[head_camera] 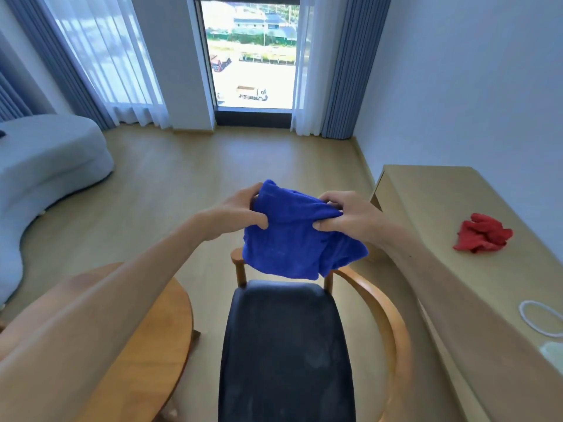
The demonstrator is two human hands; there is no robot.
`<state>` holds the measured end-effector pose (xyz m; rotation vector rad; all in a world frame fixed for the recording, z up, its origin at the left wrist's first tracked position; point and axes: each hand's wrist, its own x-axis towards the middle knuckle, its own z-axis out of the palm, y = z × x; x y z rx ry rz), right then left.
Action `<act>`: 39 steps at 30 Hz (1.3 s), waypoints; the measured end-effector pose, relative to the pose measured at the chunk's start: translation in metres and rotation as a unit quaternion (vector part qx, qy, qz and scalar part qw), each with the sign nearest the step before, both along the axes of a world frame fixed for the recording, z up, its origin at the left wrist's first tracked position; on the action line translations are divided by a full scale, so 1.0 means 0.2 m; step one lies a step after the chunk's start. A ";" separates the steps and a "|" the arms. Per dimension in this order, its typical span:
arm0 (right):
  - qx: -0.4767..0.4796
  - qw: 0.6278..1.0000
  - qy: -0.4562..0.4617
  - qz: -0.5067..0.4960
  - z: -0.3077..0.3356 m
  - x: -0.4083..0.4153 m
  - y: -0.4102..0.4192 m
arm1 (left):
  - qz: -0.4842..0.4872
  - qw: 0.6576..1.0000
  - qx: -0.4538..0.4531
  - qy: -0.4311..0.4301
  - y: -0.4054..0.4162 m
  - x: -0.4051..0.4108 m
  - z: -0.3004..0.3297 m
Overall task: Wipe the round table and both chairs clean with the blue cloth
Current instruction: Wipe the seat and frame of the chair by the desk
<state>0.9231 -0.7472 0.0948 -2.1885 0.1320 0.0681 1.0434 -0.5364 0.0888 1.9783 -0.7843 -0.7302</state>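
I hold the blue cloth point(289, 236) up in the air with both hands, above the back of a chair. My left hand point(240, 213) pinches its upper left edge and my right hand point(344, 216) pinches its upper right edge; the cloth hangs down folded between them. Below it stands a wooden chair point(387, 315) with a dark padded seat point(286, 351) that looks dusty. The round wooden table point(164, 339) lies at the lower left, mostly hidden behind my left forearm. Only one chair is in view.
A light wooden desk point(451, 208) runs along the right wall with a crumpled red cloth point(483, 234) and a white cord loop point(537, 319) on it. A pale grey curved sofa point(45, 166) stands at the left. Bare wooden floor point(231, 159) stretches to the window.
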 end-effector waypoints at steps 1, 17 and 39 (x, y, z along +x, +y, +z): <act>-0.004 1.000 -0.001 0.001 0.02 0.01 0.00 | 0.000 1.000 -0.007 0.003 0.00 0.00 0.01; -0.175 0.984 -0.017 -0.009 0.04 0.10 -0.02 | -0.041 0.964 0.074 -0.252 -0.06 0.05 0.04; -0.010 0.998 0.036 -0.051 0.09 0.14 0.16 | 0.150 0.952 -0.025 0.267 -0.21 0.00 0.16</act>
